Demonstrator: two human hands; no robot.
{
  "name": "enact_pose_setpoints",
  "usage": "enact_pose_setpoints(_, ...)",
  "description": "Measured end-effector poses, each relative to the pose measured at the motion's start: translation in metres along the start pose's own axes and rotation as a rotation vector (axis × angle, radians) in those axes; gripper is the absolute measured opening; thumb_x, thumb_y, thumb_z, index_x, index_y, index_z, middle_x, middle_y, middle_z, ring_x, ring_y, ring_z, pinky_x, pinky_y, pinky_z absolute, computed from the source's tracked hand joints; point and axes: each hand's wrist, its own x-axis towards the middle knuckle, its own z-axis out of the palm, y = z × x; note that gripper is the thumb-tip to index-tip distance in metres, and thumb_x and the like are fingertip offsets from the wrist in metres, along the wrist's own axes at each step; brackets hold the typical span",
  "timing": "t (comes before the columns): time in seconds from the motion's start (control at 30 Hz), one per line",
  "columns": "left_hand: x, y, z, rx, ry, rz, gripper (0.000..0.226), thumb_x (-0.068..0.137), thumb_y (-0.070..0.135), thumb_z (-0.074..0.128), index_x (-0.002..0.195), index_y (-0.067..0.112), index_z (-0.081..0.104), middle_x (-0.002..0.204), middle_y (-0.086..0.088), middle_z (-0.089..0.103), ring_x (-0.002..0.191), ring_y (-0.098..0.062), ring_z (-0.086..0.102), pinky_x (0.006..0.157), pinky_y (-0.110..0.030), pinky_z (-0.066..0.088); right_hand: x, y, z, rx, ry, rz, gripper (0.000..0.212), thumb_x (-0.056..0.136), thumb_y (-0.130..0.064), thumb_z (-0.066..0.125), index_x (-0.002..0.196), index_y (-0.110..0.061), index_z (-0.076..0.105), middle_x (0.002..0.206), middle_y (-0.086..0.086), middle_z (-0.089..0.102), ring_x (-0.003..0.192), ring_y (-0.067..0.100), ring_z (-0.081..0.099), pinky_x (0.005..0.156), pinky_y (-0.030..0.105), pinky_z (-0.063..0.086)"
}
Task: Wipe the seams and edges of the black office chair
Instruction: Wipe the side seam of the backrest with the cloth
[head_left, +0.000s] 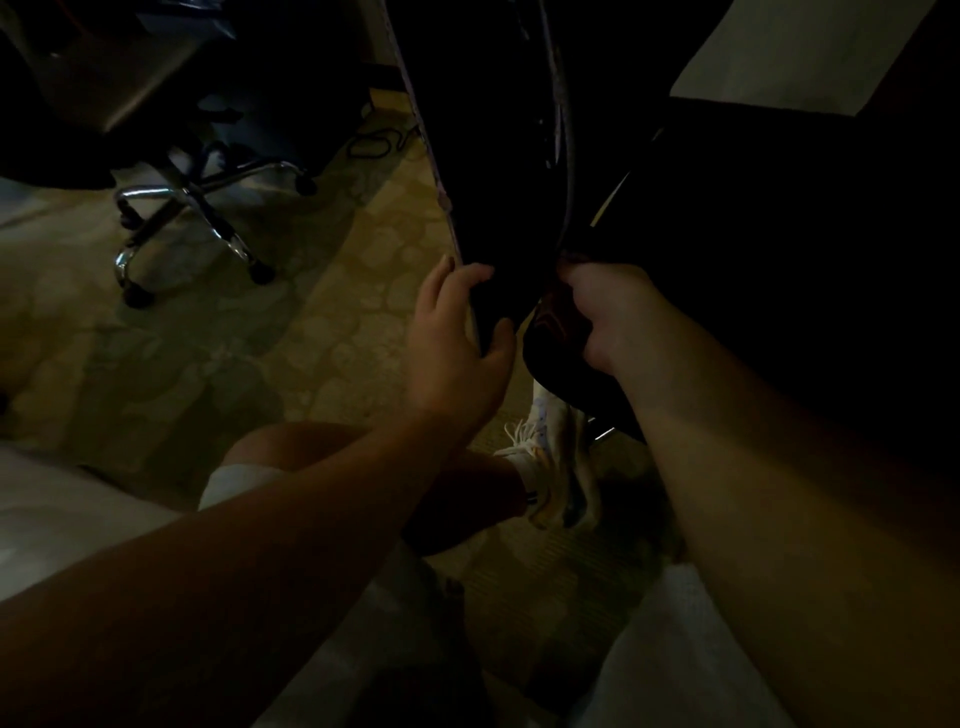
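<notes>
At the chair (498, 156) back's lower edge, left hand (457, 343) grips the rim; right hand (597, 312) fists a dark cloth (550, 332) against the seam. Next, I'd guess: slide along.

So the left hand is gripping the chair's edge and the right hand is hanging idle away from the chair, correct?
Not quite. In the head view the right hand isn't idle: it grips a dark cloth against the black chair. The left hand does grip the chair's edge.
</notes>
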Motion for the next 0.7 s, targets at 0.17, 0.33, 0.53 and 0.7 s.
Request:
enact_pose_setpoints(0.17, 0.009, 0.001, -0.007, 0.087, -0.103, 0.092, 0.068, 0.091, 0.007, 0.066, 0.153, 0.021, 0.041, 0.161, -0.002, 0.032, 0.148, -0.016, 0.032, 0.107, -0.006, 0.028, 0.0, -0.001, -0.011, -0.078, -0.135, -0.001, 0.011, 0.096, -0.015, 0.059, 0.091, -0.013, 0.069, 0.075, 0.0, 0.071, 0.062, 0.012, 0.068, 0.051, 0.023, 0.051)
enact_pose_setpoints(0.33, 0.012, -0.009, -0.012, 0.119, -0.208, 0.1, 0.079, 0.091, 0.005, 0.068, 0.158, 0.027, 0.031, 0.165, 0.001, 0.022, 0.151, -0.015, 0.025, 0.108, -0.006, 0.027, 0.001, -0.002, -0.011, -0.04, -0.144, 0.006, 0.007, 0.093, -0.013, 0.063, 0.092, -0.013, 0.069, 0.075, 0.0, 0.073, 0.062, 0.012, 0.07, 0.054, 0.026, 0.052)
enact_pose_setpoints(0.53, 0.015, -0.01, -0.013, 0.188, -0.286, 0.083, 0.087, 0.092, 0.004, 0.067, 0.16, 0.034, 0.021, 0.167, 0.003, 0.017, 0.152, -0.016, 0.023, 0.11, -0.014, 0.029, 0.004, -0.004, -0.014, 0.02, -0.139, 0.021, 0.008, 0.092, -0.011, 0.064, 0.088, -0.014, 0.07, 0.077, 0.002, 0.072, 0.065, 0.014, 0.07, 0.059, 0.028, 0.054)
enact_pose_setpoints(0.7, 0.015, -0.003, -0.02, 0.308, -0.314, 0.021, 0.088, 0.096, 0.02, 0.065, 0.157, 0.049, 0.009, 0.158, 0.004, 0.033, 0.136, -0.017, 0.045, 0.099, -0.037, 0.052, 0.0, -0.002, -0.013, -0.021, -0.142, 0.036, 0.005, 0.092, -0.014, 0.064, 0.093, -0.013, 0.069, 0.082, 0.003, 0.071, 0.071, 0.015, 0.068, 0.059, 0.028, 0.052)
